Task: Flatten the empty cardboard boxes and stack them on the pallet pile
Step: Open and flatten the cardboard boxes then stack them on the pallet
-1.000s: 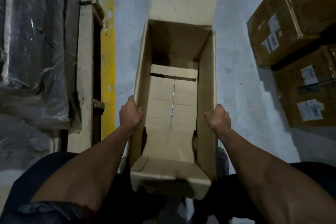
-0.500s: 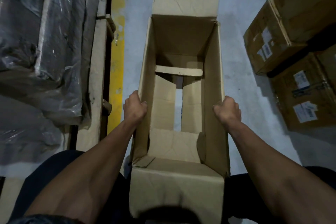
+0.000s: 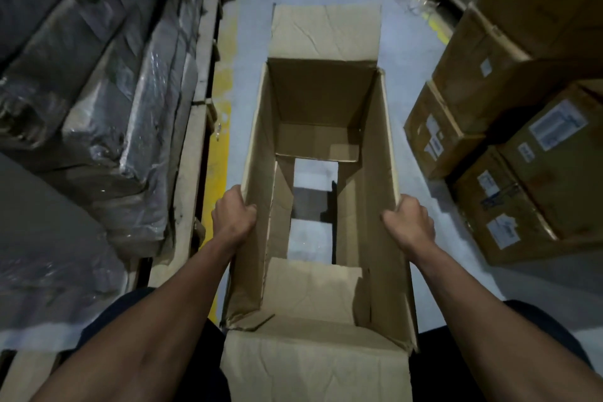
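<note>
The long brown cardboard box (image 3: 323, 192) stands open in the middle of the aisle, on the pale grey concrete floor (image 3: 411, 52), directly in front of the person. Its top flaps are folded out: one lies flat at the far end and one hangs at the near end, close to the body. Inside, the bottom flaps are parted, and the floor shows through the gap between them.

The left hand (image 3: 233, 217) grips the upper edge of the left long wall, with the fingers curled over the rim. The right hand (image 3: 409, 222) grips the upper edge of the right long wall in the same way, thumb on the inner side. Both hands are at about the middle of the box's length.

To the left of the box runs a yellow painted line (image 3: 218, 153) on the floor, and beyond it a wooden pallet edge (image 3: 192, 147) carries dark goods wrapped in clear plastic film (image 3: 98, 91). To the right, sealed brown cartons with white labels (image 3: 528, 173) are stacked near the box but apart from it.
</note>
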Demonstrator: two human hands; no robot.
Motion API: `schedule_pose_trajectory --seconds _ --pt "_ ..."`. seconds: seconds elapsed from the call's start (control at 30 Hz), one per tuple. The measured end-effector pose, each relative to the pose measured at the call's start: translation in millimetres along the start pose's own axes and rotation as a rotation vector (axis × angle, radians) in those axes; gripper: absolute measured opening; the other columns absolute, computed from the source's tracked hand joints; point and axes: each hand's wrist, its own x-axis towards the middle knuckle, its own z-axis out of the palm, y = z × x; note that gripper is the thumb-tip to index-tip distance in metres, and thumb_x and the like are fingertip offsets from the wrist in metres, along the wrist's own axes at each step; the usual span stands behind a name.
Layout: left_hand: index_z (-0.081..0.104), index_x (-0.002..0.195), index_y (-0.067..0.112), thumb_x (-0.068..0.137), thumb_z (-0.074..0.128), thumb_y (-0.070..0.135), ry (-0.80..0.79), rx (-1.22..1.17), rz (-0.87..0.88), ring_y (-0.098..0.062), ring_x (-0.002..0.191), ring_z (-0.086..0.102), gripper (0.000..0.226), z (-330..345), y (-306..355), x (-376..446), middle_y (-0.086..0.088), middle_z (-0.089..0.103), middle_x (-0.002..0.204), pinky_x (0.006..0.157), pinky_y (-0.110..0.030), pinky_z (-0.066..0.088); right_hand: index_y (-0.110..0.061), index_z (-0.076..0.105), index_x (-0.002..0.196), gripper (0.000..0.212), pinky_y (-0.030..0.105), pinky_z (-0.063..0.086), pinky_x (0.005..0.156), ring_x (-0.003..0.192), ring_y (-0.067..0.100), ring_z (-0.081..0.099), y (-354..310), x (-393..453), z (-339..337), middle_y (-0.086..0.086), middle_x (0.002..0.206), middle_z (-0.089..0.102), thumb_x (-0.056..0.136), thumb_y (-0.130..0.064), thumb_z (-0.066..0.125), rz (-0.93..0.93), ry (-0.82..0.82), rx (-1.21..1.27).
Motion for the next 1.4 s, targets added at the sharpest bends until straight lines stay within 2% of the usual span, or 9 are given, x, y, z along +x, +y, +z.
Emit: schedule_pose_trajectory --seconds 0.53,0.6,0.7,0.77,0.9,1.0,1.2,1.33,1.4 --pt "0.049 0.128 0.009 0.095 0.062 0.023 0.143 0.078 0.114 -0.034 0.104 0.062 0.038 -14 28 -16 -0.013 0.063 0.115 0.088 -0.049 0.052 -0.009 0.061 0.108 0.018 0.040 0.051 0.084 0.102 0.038 0.060 -9 4 -25 0.014 0.103 0.062 0.092 -0.016 0.062 0.042 0.034 0.199" --pt "0.039 0.142 0.009 0.097 0.058 0.022 0.178 0.155 0.175 -0.033 0.121 0.055 0.051 -12 44 -18 -0.014 0.053 0.136 0.100 -0.049 0.048 -0.010 0.060 0.101 0.011 0.037 0.049 0.080 0.101 0.037 0.060 -9 12 -30 0.013 0.101 0.063 0.091 -0.015 0.062 0.061 0.048 0.225" --pt "0.014 0.158 0.016 0.100 0.051 0.031 0.127 0.468 0.361 -0.032 0.151 0.015 0.070 1 72 -27 -0.012 0.012 0.165 0.121 -0.045 0.016 -0.010 0.061 0.100 0.009 0.034 0.047 0.076 0.099 0.035 0.060 -9 20 -36 0.012 0.100 0.064 0.091 -0.013 0.062 0.061 0.059 0.234" --pt "0.018 0.157 0.017 0.102 0.045 0.036 0.023 0.597 0.499 -0.027 0.152 0.012 0.064 20 82 -34 -0.006 0.016 0.165 0.122 -0.042 0.012 -0.011 0.063 0.101 0.011 0.036 0.049 0.078 0.099 0.034 0.060 -7 23 -38 0.011 0.100 0.064 0.091 -0.013 0.062 0.062 0.060 0.233" --pt "0.053 0.124 0.023 0.099 0.049 0.041 -0.476 0.595 0.533 -0.017 0.109 0.056 0.031 81 78 -46 -0.004 0.059 0.125 0.097 -0.035 0.049 -0.015 0.059 0.096 0.006 0.030 0.038 0.073 0.089 0.027 0.050 -5 27 -42 0.007 0.094 0.057 0.092 -0.013 0.062 0.070 0.055 0.235" --pt "0.042 0.142 0.020 0.099 0.049 0.043 -0.914 0.658 0.522 -0.025 0.129 0.048 0.049 129 62 -50 -0.008 0.047 0.146 0.107 -0.044 0.042 -0.016 0.058 0.092 0.005 0.030 0.037 0.071 0.086 0.026 0.049 -3 28 -43 0.005 0.089 0.056 0.092 -0.014 0.062 0.064 0.059 0.242" --pt "0.021 0.153 0.021 0.099 0.046 0.049 -1.044 0.751 0.519 -0.034 0.146 0.019 0.065 175 38 -45 -0.008 0.009 0.165 0.113 -0.058 0.031 -0.018 0.059 0.096 0.006 0.023 0.034 0.058 0.086 0.025 0.055 0 33 -48 0.004 0.091 0.059 0.093 -0.015 0.064 0.044 0.038 0.273" --pt "0.026 0.149 0.022 0.100 0.037 0.055 -1.136 0.827 0.441 -0.036 0.137 0.035 0.060 192 27 -46 -0.011 0.027 0.158 0.109 -0.057 0.035 -0.020 0.056 0.099 0.009 0.021 0.034 0.053 0.085 0.022 0.055 1 33 -49 0.001 0.092 0.057 0.095 -0.017 0.063 0.040 0.012 0.338" --pt "0.016 0.156 0.028 0.101 0.027 0.059 -1.188 0.843 0.382 -0.034 0.148 0.023 0.064 198 22 -51 -0.005 0.013 0.165 0.115 -0.057 0.026 -0.020 0.057 0.098 0.009 0.022 0.036 0.056 0.086 0.023 0.057 0 34 -49 0.002 0.091 0.058 0.094 -0.016 0.064 0.044 0.011 0.352"
